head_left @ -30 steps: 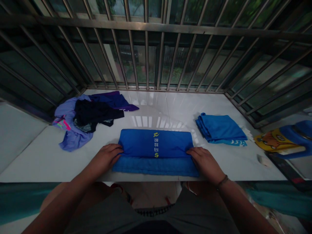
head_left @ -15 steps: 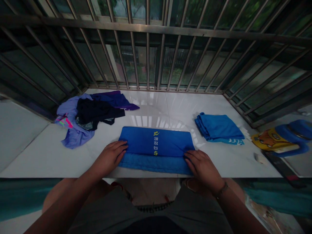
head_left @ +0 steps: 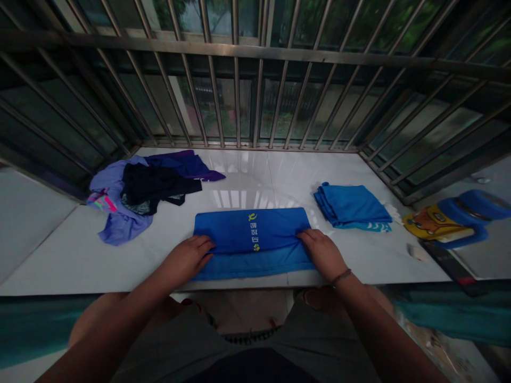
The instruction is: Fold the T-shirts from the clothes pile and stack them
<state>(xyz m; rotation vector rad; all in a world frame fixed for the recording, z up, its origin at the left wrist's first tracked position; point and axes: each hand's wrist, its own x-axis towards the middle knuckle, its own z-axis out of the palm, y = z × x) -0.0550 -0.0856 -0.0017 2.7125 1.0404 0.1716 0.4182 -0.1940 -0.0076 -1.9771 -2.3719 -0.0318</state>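
Note:
In front of me on the white ledge lies a folded blue garment point(head_left: 231, 231), with white characters and yellow marks printed on its darker upper layer. A lighter blue strip of it shows along the near side. My left hand point(head_left: 191, 259) holds the upper layer's near edge at the left end, fingers on top and thumb toward me. At the right end, my right hand point(head_left: 322, 253) grips the same edge between fingers and thumb. Small creases run in the cloth beside the right fingers. The undersides of both grips are hidden.
A loose heap of lilac, black and purple clothes point(head_left: 159, 183) lies at the left. To the right rests a folded lighter blue garment point(head_left: 351, 205). Beyond it are a yellow and blue bag point(head_left: 439, 221) and a dark flat object point(head_left: 451, 266). Metal bars point(head_left: 235, 50) close off the back.
My right hand has moved slightly left and away from me with the garment's edge, whose right end now sits higher. The left hand has shifted slightly right. The whole view has turned a little.

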